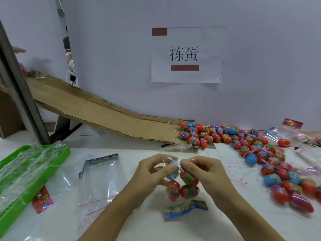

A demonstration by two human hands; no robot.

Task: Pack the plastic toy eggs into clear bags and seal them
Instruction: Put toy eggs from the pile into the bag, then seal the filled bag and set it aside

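Note:
At the table's centre, my left hand point(156, 171) and my right hand point(203, 169) both pinch the far edge of a clear bag point(182, 186) that holds several toy eggs, red ones and a blue one. The bag's colourful header strip point(186, 208) lies on the table toward me. A loose heap of plastic toy eggs point(225, 134), red, blue and pink, spreads at the back right. Filled bags of eggs point(288, 181) lie at the right. Two empty clear bags point(99, 178) rest flat on the left of my hands.
A green plastic tray point(57, 159) with clear bags sits at the left edge. A cardboard chute point(97, 112) slopes down from the upper left to the egg heap. A paper sign point(187, 54) hangs on the back wall. A metal post point(19, 87) stands at the far left.

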